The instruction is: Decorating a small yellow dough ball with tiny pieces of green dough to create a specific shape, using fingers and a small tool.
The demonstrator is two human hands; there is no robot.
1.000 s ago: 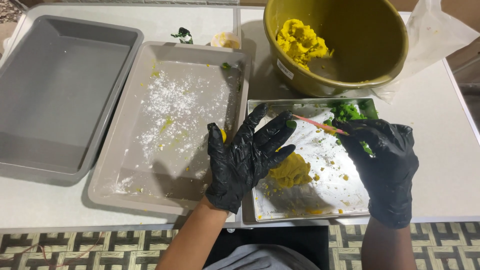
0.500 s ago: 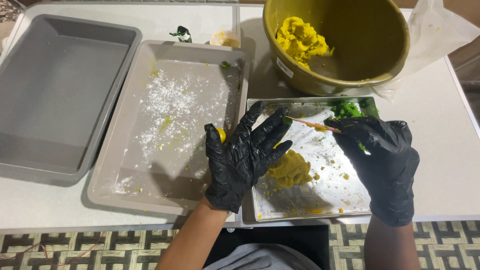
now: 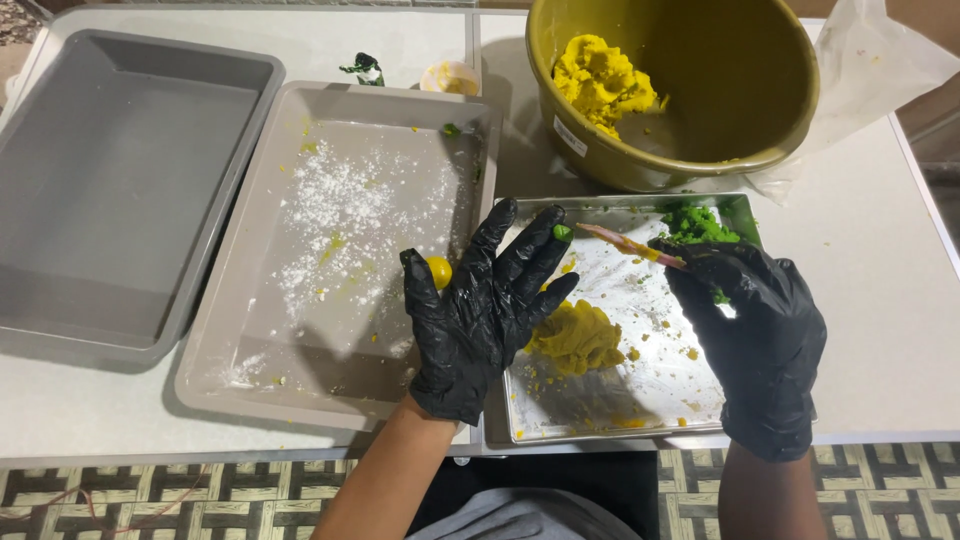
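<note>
Head view: I note left black-gloved hand (image 3: 478, 310) with fingers spread apart, small yellow dough ball (image 3: 439, 270) resting at palm edge, green speck on fingertip. Right black-gloved hand (image 3: 755, 335) pinches thin pink stick (image 3: 628, 243) over shiny metal tray (image 3: 610, 415). Yellow dough lump (image 3: 578, 338) lies in tray, green dough (image 3: 697, 224) at far corner.

Black gloves (image 3: 480, 320), yellow dough (image 3: 578, 338), green dough (image 3: 697, 224), olive bowl (image 3: 770, 110), grey trays (image 3: 110, 190).

Glossy black gloves (image 3: 480, 320), shiny metal tray (image 3: 600, 410), matt grey plastic trays (image 3: 120, 190), powdery flour (image 3: 350, 215).
</note>
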